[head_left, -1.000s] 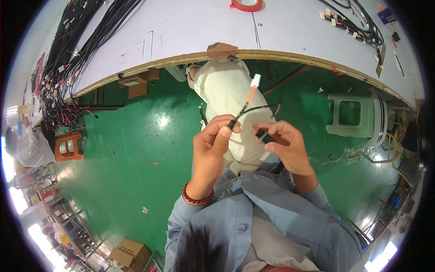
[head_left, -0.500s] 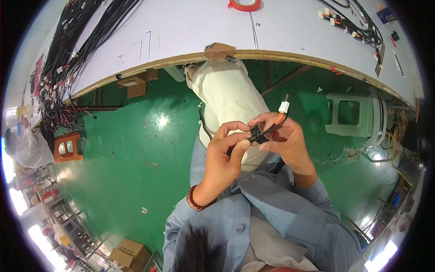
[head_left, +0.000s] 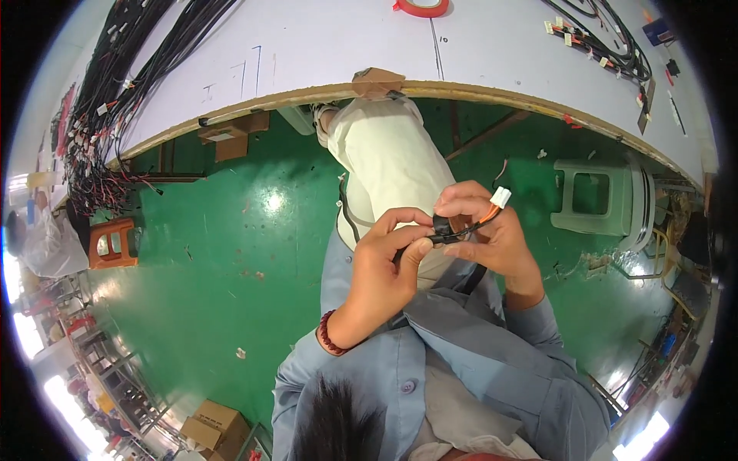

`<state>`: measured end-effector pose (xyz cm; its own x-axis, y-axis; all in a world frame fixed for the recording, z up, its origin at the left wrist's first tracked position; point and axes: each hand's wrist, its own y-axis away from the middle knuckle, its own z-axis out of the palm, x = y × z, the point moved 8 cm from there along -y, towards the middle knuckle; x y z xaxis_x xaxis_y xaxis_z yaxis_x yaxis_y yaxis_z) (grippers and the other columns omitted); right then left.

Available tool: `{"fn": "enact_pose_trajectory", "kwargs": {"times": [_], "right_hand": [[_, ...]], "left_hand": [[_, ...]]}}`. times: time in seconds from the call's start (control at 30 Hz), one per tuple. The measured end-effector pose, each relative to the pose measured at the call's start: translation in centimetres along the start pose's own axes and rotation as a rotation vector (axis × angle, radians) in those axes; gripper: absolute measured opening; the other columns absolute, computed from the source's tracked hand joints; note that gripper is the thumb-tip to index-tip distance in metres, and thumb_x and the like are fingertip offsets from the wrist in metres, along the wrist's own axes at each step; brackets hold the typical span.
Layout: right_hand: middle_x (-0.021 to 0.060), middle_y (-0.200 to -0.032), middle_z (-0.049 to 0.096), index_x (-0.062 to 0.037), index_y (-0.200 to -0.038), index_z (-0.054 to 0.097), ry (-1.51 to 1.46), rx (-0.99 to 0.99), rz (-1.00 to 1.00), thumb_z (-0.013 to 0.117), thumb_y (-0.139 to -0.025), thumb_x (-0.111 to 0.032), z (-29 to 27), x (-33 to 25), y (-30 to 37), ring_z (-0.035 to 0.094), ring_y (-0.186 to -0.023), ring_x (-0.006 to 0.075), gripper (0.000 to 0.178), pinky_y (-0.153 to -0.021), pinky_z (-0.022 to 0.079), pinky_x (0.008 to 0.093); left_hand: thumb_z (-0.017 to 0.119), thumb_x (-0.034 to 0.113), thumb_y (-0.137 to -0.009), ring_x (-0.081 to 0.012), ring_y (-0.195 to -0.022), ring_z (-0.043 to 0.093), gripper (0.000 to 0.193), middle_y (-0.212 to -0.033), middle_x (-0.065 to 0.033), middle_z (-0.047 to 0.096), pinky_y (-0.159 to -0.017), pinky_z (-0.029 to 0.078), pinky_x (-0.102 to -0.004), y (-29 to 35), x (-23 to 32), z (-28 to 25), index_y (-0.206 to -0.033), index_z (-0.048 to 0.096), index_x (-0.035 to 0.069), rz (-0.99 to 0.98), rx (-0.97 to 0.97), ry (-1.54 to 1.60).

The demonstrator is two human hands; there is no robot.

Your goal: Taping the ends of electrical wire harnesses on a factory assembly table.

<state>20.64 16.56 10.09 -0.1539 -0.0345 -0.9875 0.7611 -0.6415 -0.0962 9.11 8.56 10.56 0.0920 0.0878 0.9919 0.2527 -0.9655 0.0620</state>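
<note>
Over my lap, both hands work on one black wire harness (head_left: pixel 440 239). My left hand (head_left: pixel 384 261) is closed, pinching the black cable between thumb and fingers. My right hand (head_left: pixel 496 242) curls around a small black roll that looks like tape (head_left: pixel 443 223), pressed against the cable just beyond my left fingertips. Orange and black wires run from there past the right fingers to a white plug connector (head_left: pixel 500 197), which sticks up free above that hand. Part of the roll is hidden by my fingers. A length of black cable hangs beside my left thigh.
The white workbench (head_left: pixel 330 54) spans the far side. On it lie a thick bundle of black harnesses (head_left: pixel 115 100) at left, a red tape roll (head_left: pixel 423 8) and more harnesses (head_left: pixel 603 58) at right. An orange stool (head_left: pixel 113 244) and a pale stool (head_left: pixel 592 198) stand on the floor.
My right fingers have shifted upward around the black roll. The white connector has swung right and slightly down, tilting over. My left hand keeps its pinch on the cable.
</note>
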Motion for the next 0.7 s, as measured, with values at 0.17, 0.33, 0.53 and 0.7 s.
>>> {"fn": "enact_pose_trajectory", "kwargs": {"times": [0.17, 0.33, 0.53, 0.7], "right_hand": [[0.0072, -0.110, 0.048, -0.0041, -0.098, 0.063, 0.143, -0.167, 0.023, 0.074, -0.073, -0.011, 0.4, -0.7, -1.0, 0.049, -0.086, 0.0122, 0.029, -0.069, 0.043, 0.0258], [0.0078, -0.108, 0.048, -0.0039, -0.092, 0.063, 0.260, -0.187, -0.039, 0.072, -0.076, -0.014, 0.7, -1.3, -1.0, 0.050, -0.086, 0.0127, 0.021, -0.069, 0.043, 0.0261], [0.0067, -0.108, 0.047, -0.0015, -0.113, 0.057, 0.028, -0.032, 0.134, 0.075, -0.073, -0.011, 1.3, 0.2, 0.9, 0.047, -0.096, 0.0122, 0.044, -0.080, 0.040, 0.0262], [0.0064, -0.111, 0.047, 0.0052, -0.133, 0.035, -0.180, 0.170, 0.148, 0.078, -0.070, -0.007, 2.5, 1.3, 2.3, 0.048, -0.102, 0.0138, 0.077, -0.088, 0.041, 0.0272]], "left_hand": [[0.060, 0.000, -0.081, -0.0176, -0.075, 0.057, 0.009, -0.098, -0.0120, 0.060, -0.066, 0.044, -0.0268, -0.2, 0.8, -0.3, -0.089, 0.064, -0.004, 0.065, 0.029, -0.133], [0.060, -0.005, -0.079, -0.0154, -0.069, 0.056, 0.011, -0.097, -0.0115, 0.060, -0.058, 0.043, -0.0244, -0.2, 0.8, -0.3, -0.089, 0.064, -0.003, 0.063, 0.063, -0.176], [0.059, -0.009, -0.077, -0.0123, -0.061, 0.053, 0.013, -0.097, -0.0104, 0.059, -0.051, 0.041, -0.0231, -0.2, 1.2, -1.0, -0.088, 0.064, -0.002, 0.196, 0.210, -0.296], [0.065, -0.005, -0.070, -0.0147, -0.044, 0.050, 0.015, -0.095, -0.0014, 0.060, -0.040, 0.038, -0.0270, -0.3, 1.5, -1.2, -0.083, 0.063, 0.003, 0.363, 0.342, -0.434]]}}
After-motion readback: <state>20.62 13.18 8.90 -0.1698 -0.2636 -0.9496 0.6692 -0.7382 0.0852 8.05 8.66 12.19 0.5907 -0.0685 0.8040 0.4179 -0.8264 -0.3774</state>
